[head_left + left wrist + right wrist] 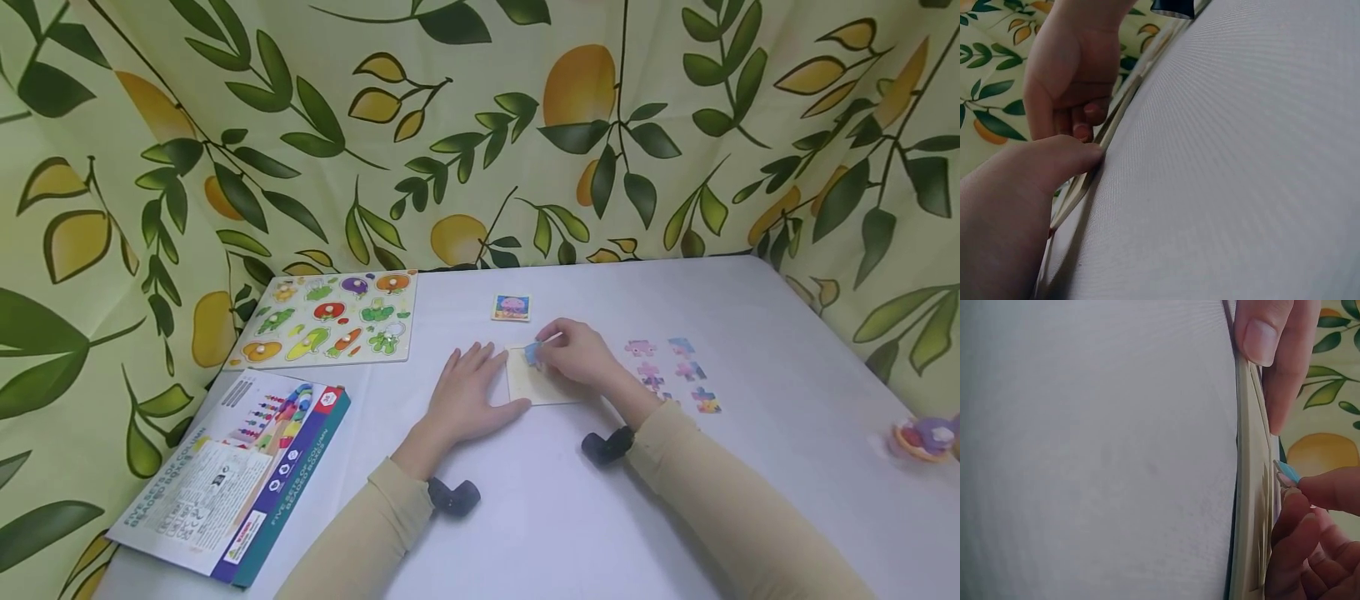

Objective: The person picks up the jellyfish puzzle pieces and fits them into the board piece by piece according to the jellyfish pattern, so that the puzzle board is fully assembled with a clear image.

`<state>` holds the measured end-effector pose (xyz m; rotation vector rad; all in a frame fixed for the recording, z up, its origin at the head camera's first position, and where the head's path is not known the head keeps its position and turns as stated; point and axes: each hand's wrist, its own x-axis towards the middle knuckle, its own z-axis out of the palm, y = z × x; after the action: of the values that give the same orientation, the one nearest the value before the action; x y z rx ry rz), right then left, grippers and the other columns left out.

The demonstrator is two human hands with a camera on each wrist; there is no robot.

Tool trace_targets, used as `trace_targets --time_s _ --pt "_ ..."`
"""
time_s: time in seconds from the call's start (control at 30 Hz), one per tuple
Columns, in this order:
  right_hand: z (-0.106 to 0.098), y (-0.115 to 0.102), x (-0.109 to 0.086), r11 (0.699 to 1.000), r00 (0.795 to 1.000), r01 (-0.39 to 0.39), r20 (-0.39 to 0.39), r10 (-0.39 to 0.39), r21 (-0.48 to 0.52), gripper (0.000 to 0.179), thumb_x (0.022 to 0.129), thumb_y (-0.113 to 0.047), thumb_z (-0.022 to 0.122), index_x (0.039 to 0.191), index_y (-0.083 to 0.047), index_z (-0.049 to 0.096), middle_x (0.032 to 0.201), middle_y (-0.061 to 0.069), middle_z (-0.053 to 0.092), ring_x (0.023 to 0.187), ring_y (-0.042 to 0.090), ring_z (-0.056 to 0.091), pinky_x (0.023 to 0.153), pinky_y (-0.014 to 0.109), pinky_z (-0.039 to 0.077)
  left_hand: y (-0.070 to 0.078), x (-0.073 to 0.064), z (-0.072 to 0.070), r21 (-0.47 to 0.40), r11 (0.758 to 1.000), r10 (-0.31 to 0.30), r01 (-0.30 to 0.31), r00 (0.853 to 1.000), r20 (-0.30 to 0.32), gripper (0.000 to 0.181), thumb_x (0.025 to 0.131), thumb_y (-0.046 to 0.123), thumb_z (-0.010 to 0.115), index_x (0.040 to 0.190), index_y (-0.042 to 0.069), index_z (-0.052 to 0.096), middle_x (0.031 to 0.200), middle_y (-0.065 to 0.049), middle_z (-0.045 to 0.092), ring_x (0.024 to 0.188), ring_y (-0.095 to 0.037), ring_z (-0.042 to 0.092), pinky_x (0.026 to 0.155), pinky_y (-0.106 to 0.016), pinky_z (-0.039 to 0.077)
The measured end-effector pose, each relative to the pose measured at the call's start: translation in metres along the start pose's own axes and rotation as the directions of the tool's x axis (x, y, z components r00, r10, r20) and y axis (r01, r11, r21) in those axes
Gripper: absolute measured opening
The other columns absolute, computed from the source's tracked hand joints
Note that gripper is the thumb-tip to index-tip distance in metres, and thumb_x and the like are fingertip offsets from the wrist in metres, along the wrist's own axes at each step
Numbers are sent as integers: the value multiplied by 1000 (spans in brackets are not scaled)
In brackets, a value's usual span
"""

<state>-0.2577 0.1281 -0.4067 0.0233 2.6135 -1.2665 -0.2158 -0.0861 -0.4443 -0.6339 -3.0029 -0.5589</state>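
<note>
My right hand (585, 360) pinches a small blue jigsaw piece (532, 354) between thumb and fingers, over the upper left part of a pale square puzzle board (531, 390). In the right wrist view, the blue piece (1288, 470) is tilted close to the board's surface. My left hand (471, 396) lies along the board's left side with fingers extended, and its thumb touches the near left corner. Several loose pink and blue jigsaw pieces (707, 400) lie right of the board, some partly hidden by my right forearm. Behind the board is a small square picture card (512, 307).
A vegetable peg board (330, 321) lies at the back left, with a flat bead-set box (232, 475) in front of it. A purple and orange toy (926, 437) stands at the far right. Patterned curtain cloth (480, 167) surrounds the white table (540, 517).
</note>
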Motion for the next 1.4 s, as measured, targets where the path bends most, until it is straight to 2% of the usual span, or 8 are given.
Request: trace_targets --time_s 0.5,0.77,1.1,1.4 --pt "6 -2 3 999 999 31 6 -31 -33 28 96 -27 69 118 -12 66 113 13 69 89 25 65 71 31 55 -2 0 2 -9 1000 9 -9 1000 -9 85 89 71 58 155 17 49 162 -8 39 153 -25 24 126 -45 5" --pt "8 -6 5 999 999 39 22 -38 -28 27 95 -24 69 118 -10 65 108 12 69 80 24 65 65 30 55 -3 1 2 -10 1000 26 -26 999 -20 86 89 71 58 154 16 49 162 -8 39 153 -26 26 126 -44 8" --pt "10 -9 6 991 998 62 2 -63 -119 25 96 -24 67 115 -9 66 105 11 67 89 25 62 70 31 55 -3 1 3 -10 1000 30 -30 999 -19 86 89 71 58 154 16 49 162 -9 39 153 -26 26 126 -45 8" --pt "12 -9 8 983 996 84 -10 -87 -160 28 95 -25 68 115 -6 65 104 11 67 92 26 61 76 34 54 -4 1 3 7 1000 25 -25 1000 -14 86 89 72 57 155 17 48 162 -8 38 153 -25 25 126 -44 6"
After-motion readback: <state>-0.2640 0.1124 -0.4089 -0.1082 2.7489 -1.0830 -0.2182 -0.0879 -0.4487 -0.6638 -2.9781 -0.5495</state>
